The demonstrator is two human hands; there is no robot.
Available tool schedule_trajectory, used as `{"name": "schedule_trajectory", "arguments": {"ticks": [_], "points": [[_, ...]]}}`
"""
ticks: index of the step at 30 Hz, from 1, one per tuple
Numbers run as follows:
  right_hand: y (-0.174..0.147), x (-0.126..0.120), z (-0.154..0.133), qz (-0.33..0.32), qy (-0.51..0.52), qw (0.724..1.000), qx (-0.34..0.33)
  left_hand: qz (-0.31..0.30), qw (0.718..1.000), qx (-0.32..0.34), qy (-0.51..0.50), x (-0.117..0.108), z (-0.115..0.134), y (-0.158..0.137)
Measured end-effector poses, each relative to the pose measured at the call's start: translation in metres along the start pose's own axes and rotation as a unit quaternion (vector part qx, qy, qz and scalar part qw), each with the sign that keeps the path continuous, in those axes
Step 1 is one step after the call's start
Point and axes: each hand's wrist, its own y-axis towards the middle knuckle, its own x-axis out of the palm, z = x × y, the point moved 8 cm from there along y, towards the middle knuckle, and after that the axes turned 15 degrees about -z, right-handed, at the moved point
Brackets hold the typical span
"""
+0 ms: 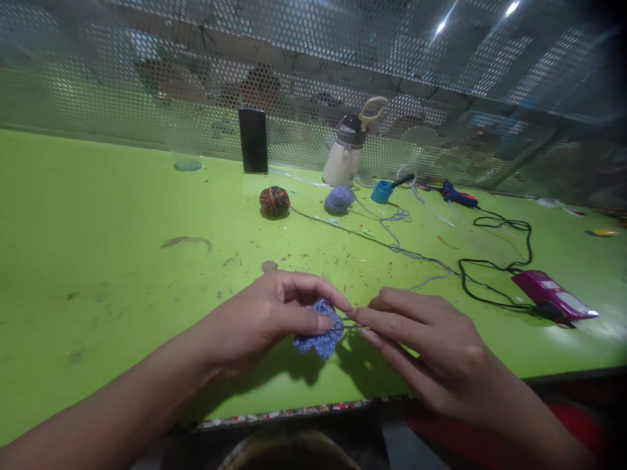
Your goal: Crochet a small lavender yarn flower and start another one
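One yarn piece (324,346) in left hand (268,303)

blue-violet crochet piece (326,344), lime-green table (122,215), multicoloured yarn ball (274,202), lavender yarn ball (339,200)

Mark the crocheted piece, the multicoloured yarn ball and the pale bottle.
Crocheted piece (323,343), head view, lower part.
Multicoloured yarn ball (274,201), head view, its middle.
Pale bottle (343,163), head view, its body.

Open table at left, cords crossing right (529,228)
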Motion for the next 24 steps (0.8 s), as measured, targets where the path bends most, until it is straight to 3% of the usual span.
{"name": "schedule_trajectory", "arguments": {"ticks": [13,24], "points": [[-0.001,0.007,0.011,0.052,0.133,0.99,0.019,0.002,1.0,0.002,0.014,0.0,0.001,0.0],[-0.001,0.01,0.014,0.071,0.163,0.984,0.027,0.01,1.0,-0.003,0.021,-0.001,0.0,0.002]]}}
